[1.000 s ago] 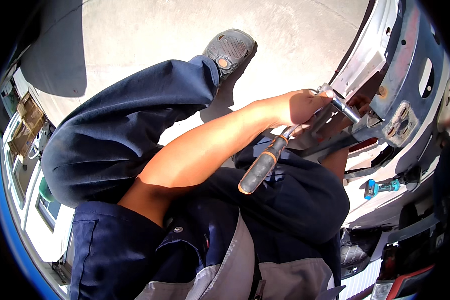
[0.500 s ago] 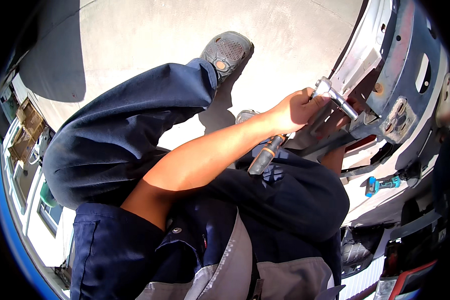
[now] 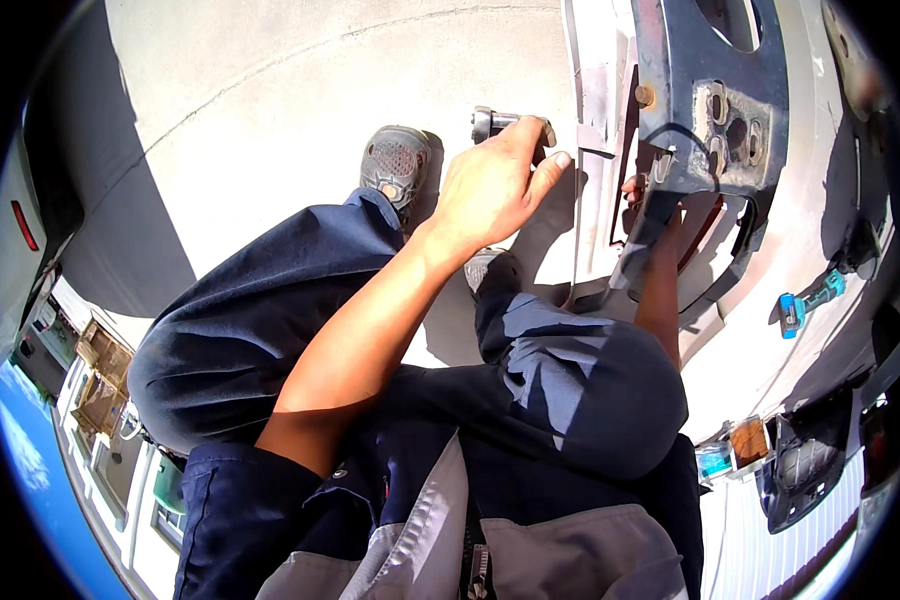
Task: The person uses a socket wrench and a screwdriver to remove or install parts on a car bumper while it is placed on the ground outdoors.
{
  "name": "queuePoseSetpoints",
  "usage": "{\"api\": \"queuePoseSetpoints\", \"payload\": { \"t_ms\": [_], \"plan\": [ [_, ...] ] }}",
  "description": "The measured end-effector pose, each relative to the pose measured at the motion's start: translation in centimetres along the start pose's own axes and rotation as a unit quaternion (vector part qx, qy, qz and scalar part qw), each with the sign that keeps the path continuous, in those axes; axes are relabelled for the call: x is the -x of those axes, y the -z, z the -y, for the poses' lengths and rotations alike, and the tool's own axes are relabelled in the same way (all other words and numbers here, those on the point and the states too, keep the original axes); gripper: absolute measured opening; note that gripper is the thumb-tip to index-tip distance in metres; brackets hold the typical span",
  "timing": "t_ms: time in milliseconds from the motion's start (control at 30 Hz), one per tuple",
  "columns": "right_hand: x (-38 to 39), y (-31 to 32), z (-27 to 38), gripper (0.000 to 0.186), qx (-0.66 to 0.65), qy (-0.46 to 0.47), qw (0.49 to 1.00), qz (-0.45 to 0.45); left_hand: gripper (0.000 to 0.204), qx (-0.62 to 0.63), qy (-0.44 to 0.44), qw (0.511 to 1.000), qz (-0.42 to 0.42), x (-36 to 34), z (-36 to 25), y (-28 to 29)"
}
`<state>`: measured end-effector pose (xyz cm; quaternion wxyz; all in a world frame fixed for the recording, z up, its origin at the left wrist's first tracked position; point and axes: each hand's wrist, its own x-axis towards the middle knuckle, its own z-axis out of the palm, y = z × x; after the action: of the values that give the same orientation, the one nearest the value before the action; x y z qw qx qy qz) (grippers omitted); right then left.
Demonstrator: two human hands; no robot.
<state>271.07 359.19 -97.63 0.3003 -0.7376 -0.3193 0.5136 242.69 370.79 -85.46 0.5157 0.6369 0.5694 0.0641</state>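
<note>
My left hand [image 3: 500, 185] is closed around a ratchet wrench, thumb out to the right. A dark and silver socket end [image 3: 488, 124] sticks out to the left beyond the knuckles, while the handle is hidden behind the hand. Both stand above the concrete, left of and apart from a vehicle body panel. My right hand [image 3: 634, 188] reaches up behind a dark blue metal bracket [image 3: 670, 65] with slots and holes. Only some bent fingertips show through a gap, so its grip is hidden. A rusty bolt head [image 3: 644, 96] sits on the bracket's left edge.
A white panel edge [image 3: 598, 90] runs beside the bracket. On the ground at right lies a teal cordless power tool [image 3: 810, 302]. Dark plastic parts [image 3: 805, 460] lie at lower right. My feet, one in a grey shoe [image 3: 395, 168], rest on concrete. Part of a vehicle [image 3: 20, 230] stands far left.
My left hand has moved left and up, taking the ratchet off the bracket area and turning it so the socket points left. The view has shifted to the right. My right hand stays behind the bracket.
</note>
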Motion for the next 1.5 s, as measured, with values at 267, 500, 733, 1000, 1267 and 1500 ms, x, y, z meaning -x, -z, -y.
{"api": "queuePoseSetpoints", "payload": {
  "t_ms": [267,500,733,1000,1267,1500],
  "plan": [
    [2.0,-0.4,9.3,0.051,0.027,0.09,0.994,0.05,0.024,0.21,-0.068,0.974,0.047,-1.3,-3.7,-6.2],
    [2.1,-1.9,9.6,0.042,-0.186,0.085,0.973,0.107,0.039,0.33,-0.044,0.943,0.017,-2.2,-3.6,-8.5],
    [1.6,-2.1,8.7,0.04,-0.215,0.063,0.967,0.119,0.037,0.287,-0.062,0.956,0.019,-2.0,-2.3,-8.0],
    [2.4,-2.7,9.6,0.036,-0.18,0.034,0.981,0.064,0.036,0.285,-0.092,0.954,-0.006,-2.2,-2.5,-8.6],
    [3.6,-1.7,11.0,0.054,-0.188,0.053,0.981,0.013,0.038,0.276,-0.005,0.96,0.039,-2.2,-3.0,-7.7],
    [3.4,-0.7,11.8,0.049,-0.159,0.138,0.978,-0.01,0.033,0.281,-0.073,0.957,-0.004,-1.6,-2.7,-8.2]
  ]
}}
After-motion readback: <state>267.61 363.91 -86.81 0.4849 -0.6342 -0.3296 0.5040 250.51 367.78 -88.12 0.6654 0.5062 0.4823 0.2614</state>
